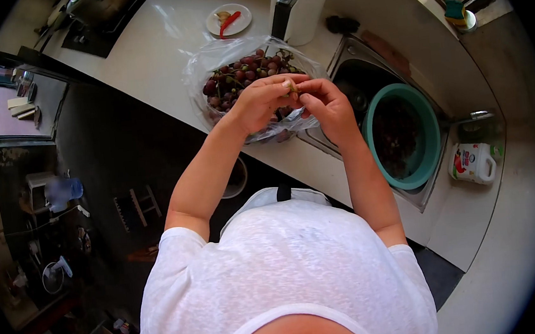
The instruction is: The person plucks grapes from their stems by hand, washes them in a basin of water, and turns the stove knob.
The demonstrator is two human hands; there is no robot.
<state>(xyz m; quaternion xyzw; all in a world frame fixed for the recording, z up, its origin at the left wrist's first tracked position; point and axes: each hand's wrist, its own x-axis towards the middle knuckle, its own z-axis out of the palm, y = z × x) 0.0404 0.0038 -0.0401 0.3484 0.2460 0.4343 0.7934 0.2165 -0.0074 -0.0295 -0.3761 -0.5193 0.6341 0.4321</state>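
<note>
Over the near side of a clear plastic bag (193,78), my left hand (265,100) and my right hand (329,105) meet with fingertips together. Both are closed in a pinch on a small greenish-brown bit that looks like a grape stem (293,89). Dark red grapes (234,77) on green stems fill the opened bag on the counter below. My fingers cover part of the bunch. Right of my right hand, a teal basin (432,136) stands in the sink with dark reddish contents, probably grapes, in shadow.
A white kettle (311,10) stands behind the bag, near a small plate (212,24) with a red chili (229,23) and a garlic-like piece. The metal sink (350,51) has a faucet (480,114) at right. A white jug (471,163) sits beside it. A stove (100,35) is far left.
</note>
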